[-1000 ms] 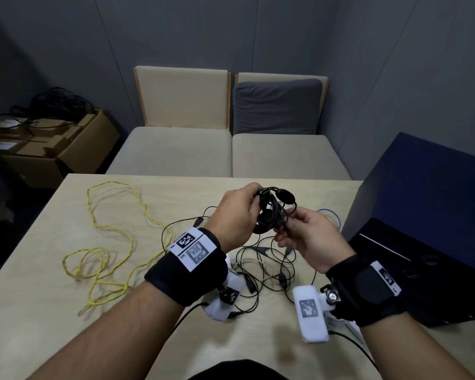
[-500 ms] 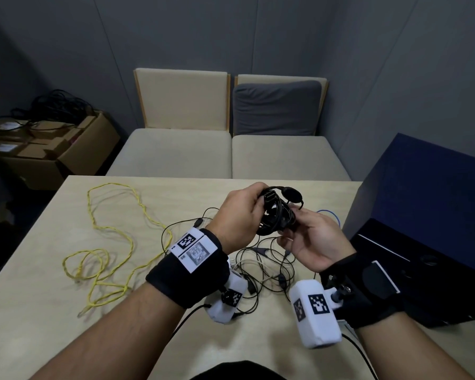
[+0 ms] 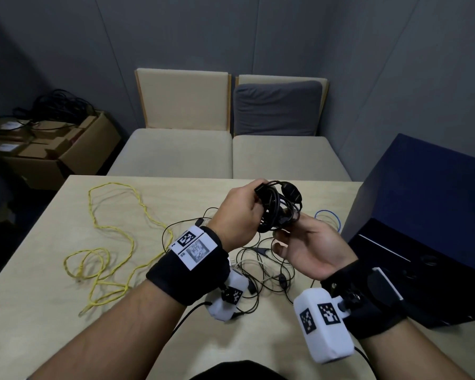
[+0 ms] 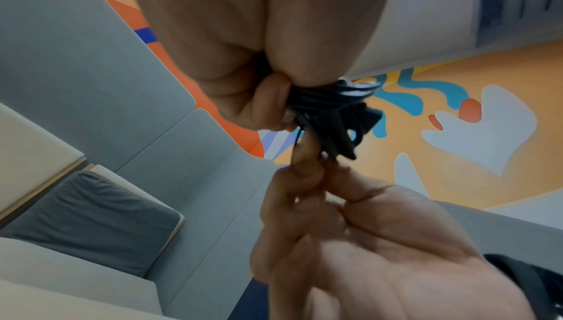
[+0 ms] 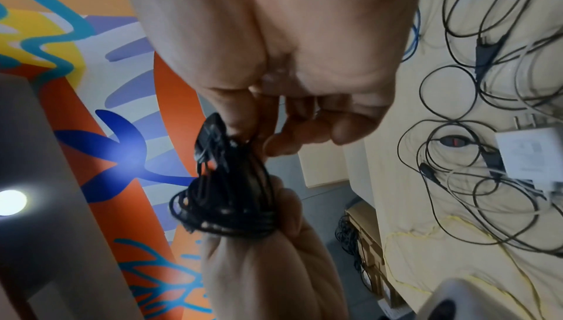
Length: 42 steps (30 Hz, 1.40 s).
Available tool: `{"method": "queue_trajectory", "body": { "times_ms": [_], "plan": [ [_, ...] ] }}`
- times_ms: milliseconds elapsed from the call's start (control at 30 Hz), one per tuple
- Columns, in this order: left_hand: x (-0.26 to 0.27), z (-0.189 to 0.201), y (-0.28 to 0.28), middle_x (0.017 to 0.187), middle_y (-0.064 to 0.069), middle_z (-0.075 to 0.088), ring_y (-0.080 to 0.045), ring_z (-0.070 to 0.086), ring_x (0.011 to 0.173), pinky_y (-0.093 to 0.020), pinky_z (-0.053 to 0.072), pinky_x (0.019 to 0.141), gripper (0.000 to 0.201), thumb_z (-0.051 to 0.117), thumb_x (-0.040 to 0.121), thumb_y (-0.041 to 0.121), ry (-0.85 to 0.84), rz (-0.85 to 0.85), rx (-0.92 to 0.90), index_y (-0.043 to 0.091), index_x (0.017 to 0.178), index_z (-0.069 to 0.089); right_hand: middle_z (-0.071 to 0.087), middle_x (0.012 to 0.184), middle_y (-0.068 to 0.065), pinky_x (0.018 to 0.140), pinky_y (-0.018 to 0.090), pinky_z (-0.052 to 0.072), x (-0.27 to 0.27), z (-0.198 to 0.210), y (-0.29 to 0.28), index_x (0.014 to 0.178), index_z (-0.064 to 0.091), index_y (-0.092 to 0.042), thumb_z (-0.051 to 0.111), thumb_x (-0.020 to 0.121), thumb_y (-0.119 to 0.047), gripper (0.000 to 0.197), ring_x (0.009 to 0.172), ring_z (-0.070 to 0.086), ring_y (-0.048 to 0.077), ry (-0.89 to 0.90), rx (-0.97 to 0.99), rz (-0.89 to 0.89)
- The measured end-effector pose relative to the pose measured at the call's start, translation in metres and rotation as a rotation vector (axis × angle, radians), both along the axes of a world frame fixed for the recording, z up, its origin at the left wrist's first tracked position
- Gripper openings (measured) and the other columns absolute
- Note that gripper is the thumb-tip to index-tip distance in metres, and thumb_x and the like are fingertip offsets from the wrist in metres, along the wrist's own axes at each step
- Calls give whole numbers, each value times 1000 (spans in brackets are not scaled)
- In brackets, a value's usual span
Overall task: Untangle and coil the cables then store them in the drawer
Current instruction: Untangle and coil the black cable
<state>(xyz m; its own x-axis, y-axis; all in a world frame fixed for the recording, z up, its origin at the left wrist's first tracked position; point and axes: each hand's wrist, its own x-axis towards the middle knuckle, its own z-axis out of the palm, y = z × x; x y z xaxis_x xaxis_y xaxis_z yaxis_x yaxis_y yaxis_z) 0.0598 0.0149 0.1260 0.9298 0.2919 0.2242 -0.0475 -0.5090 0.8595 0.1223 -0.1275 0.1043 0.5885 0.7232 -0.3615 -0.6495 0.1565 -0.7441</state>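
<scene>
Left hand (image 3: 237, 215) clamps the black cable coil (image 3: 279, 215) above the table (image 3: 176, 198) while the right hand (image 3: 310, 250) pinches its lower loops; light, soft and springy, it probably holds best gripped across all turns.

The right grip (image 3: 310, 248) turns palm-up. A second ago it pinched the coil (image 3: 279, 209) from the right with its back turned up; now it lies under the coil with the palm showing, fingertips (image 4: 304, 176) curled up onto the lowest loops. The white camera (image 3: 324, 325) on its wrist swings out from beneath the wrist and sits larger in the head view. The coil, held in the left grip (image 3: 239, 215), shifts a little to the right, its oval end (image 3: 292, 189) with it.
</scene>
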Motion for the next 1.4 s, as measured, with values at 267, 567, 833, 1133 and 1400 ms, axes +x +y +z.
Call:
{"method": "queue_trajectory", "body": {
  "times_ms": [267, 567, 833, 1133, 1400],
  "plan": [
    [0, -3, -2, 81, -6, 64, -25, 60, 78, -32, 48, 71, 20, 41, 93, 1, 17, -16, 16, 8, 94, 60, 67, 79, 4, 57, 22, 47, 0, -6, 3, 93, 60, -9, 58, 78, -5, 15, 68, 58, 15, -112, 116, -235],
    [4, -5, -3, 82, -6, 65, -24, 60, 79, -33, 50, 73, 20, 41, 94, 2, 25, -28, 0, 9, 94, 60, 65, 82, 4, 62, 29, 38, 7, -10, -7, 85, 69, -13, 92, 44, -26, 48, 69, 54, 14, -69, 83, -65],
    [3, -8, -3, 80, -6, 65, -24, 59, 76, -35, 50, 71, 20, 43, 93, 2, 50, 0, 7, 14, 90, 58, 61, 78, 1, 64, 27, 37, 4, -4, -4, 91, 57, -17, 58, 74, -9, 18, 68, 50, 14, -19, 31, -147],
    [6, -11, 1, 87, -8, 68, -27, 64, 83, -44, 54, 76, 25, 41, 84, -1, 49, 45, -34, 9, 96, 60, 60, 79, 1, 61, 30, 34, 10, 1, 2, 84, 49, -21, 49, 75, -16, 10, 69, 53, 16, -32, -44, -126],
    [7, -12, 8, 86, -10, 67, -27, 62, 80, -44, 51, 75, 19, 41, 96, 6, 20, 128, 7, 8, 95, 59, 55, 74, 4, 58, 27, 37, 9, 5, 15, 70, 53, -17, 45, 94, -12, 25, 60, 48, 16, -123, -122, -151]
  ]
}}
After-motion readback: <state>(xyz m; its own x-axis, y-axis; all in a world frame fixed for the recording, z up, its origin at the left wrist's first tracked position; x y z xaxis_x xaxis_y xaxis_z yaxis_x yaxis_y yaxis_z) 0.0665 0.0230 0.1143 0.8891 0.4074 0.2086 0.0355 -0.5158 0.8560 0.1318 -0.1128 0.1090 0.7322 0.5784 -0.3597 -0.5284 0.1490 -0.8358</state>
